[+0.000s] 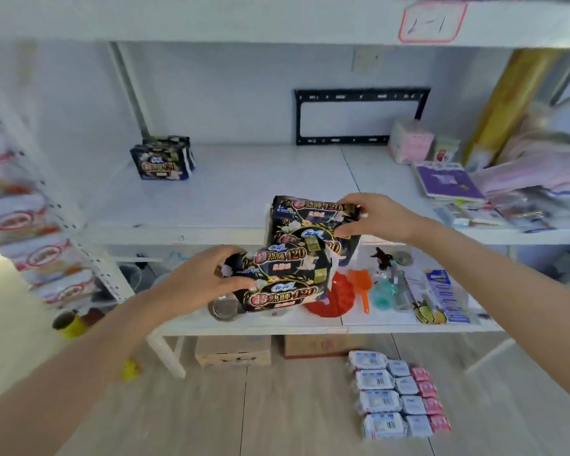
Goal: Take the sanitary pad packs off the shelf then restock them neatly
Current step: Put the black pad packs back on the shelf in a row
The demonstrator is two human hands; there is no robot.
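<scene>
My left hand (201, 279) grips two stacked black sanitary pad packs (283, 278) by their left end, in front of the lower shelf. My right hand (374, 218) holds another couple of black packs (305, 222) by their right end, at the front edge of the white middle shelf (231, 192). More black packs (162, 159) stand upright at the back left of that shelf. On the wooden floor, rows of white, blue and pink pad packs (397, 398) lie side by side.
Pink and purple packs (448, 181) pile up at the shelf's right end, and a black frame (359, 116) leans on the back wall. The lower shelf (310, 325) holds a red basket (334, 297), an orange scoop and bottles. Cardboard boxes (232, 350) sit beneath. Red-white packs (23, 222) fill the left rack.
</scene>
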